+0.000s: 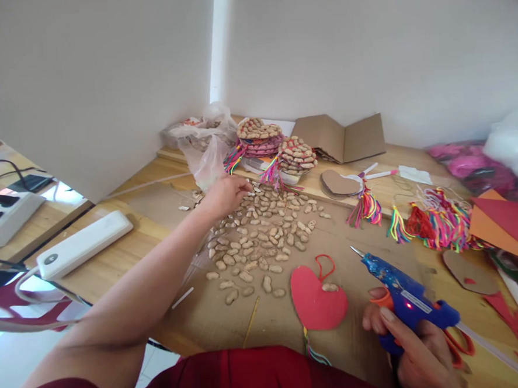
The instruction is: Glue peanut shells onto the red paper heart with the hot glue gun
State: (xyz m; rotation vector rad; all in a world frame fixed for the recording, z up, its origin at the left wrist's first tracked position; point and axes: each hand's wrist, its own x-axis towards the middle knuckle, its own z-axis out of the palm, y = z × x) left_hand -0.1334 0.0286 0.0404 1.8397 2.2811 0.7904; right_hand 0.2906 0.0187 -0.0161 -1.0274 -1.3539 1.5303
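Observation:
My right hand (420, 348) is wrapped round a blue glue gun (403, 293) with an orange trigger, a lit red light and a glue stick out of its back. Its nozzle points left over the cardboard. My left hand (227, 196) reaches to the far side of a spread of peanuts (261, 235), its fingers curled together; what they hold, if anything, is hidden. Between the hands and nearer to me lies a red paper heart (316, 302) with a red cord loop, a tassel below, and one peanut (329, 287) on its upper right lobe.
Peanut-covered hearts (259, 136) are stacked at the back beside a plastic bag (210, 153). Several colourful tassels (440, 221) and a cardboard heart (339, 183) lie to the right. A white power strip (86, 244) sits at the left edge. Orange-handled scissors (461, 345) lie behind my right hand.

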